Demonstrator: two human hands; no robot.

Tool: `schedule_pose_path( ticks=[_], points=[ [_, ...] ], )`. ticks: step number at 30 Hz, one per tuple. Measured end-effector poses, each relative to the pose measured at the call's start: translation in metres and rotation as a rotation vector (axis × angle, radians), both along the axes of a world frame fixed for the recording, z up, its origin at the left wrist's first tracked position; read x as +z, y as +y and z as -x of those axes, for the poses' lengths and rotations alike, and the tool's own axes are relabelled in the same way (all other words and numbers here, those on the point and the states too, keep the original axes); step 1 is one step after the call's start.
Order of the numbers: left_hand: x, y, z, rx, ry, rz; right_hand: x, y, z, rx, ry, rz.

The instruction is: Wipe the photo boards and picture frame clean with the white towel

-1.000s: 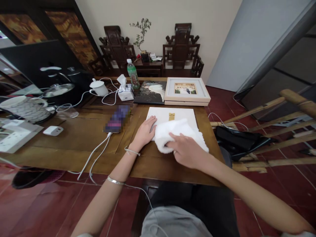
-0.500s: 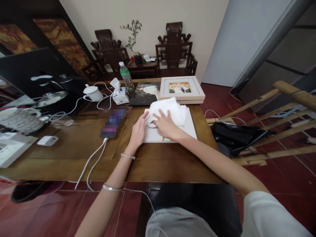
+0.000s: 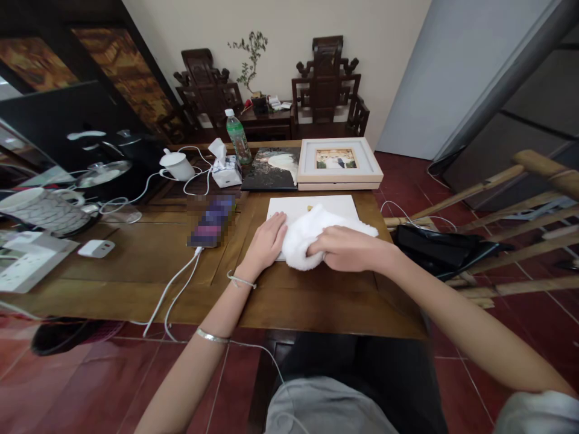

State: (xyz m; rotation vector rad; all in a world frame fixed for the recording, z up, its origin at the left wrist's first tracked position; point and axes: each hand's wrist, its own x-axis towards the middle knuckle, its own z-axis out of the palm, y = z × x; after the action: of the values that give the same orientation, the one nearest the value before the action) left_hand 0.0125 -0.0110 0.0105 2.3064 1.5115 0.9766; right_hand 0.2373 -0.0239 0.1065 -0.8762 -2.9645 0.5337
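Observation:
A flat white panel [image 3: 280,206] lies on the wooden table, with a small gold-coloured mark showing near its middle. My left hand [image 3: 266,241] rests along the panel's left edge, fingers stretched out and holding nothing. Bunched over the panel's front part is a fluffy white towel [image 3: 302,244]. My right hand [image 3: 344,248] has its fingers curled into the towel near the panel's front edge. The towel covers much of the panel's front right.
Behind the panel lie a framed photo [image 3: 335,160] and a dark picture [image 3: 271,169]. To the left are a phone [image 3: 212,222] on a charging cable, a tissue box [image 3: 227,172], a green bottle [image 3: 238,138], a lidded white cup [image 3: 176,166] and a power strip [image 3: 31,265].
My right hand has drawn the towel from the panel's far part toward its front edge and rightward, the fingers going from spread to curled. My left hand now lies flatter on the edge.

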Motion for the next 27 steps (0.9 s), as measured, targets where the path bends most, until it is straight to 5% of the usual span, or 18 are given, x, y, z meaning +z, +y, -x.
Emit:
schedule_pose_path(
  ticks=[8, 18, 22, 27],
  points=[
    [-0.005, 0.004, 0.001, -0.014, 0.097, -0.046, -0.018, 0.053, 0.014, -0.353, -0.019, -0.225],
    [0.002, 0.003, 0.004, -0.036, 0.123, -0.020, -0.008, 0.077, 0.097, -0.320, 0.066, -0.082],
    [-0.003, 0.005, 0.005, -0.027, 0.105, -0.031, -0.008, 0.080, 0.075, -0.374, 0.075, -0.083],
    [-0.007, 0.006, 0.004, -0.030, 0.095, -0.037, -0.017, 0.083, -0.004, -0.463, 0.128, -0.131]
  ],
)
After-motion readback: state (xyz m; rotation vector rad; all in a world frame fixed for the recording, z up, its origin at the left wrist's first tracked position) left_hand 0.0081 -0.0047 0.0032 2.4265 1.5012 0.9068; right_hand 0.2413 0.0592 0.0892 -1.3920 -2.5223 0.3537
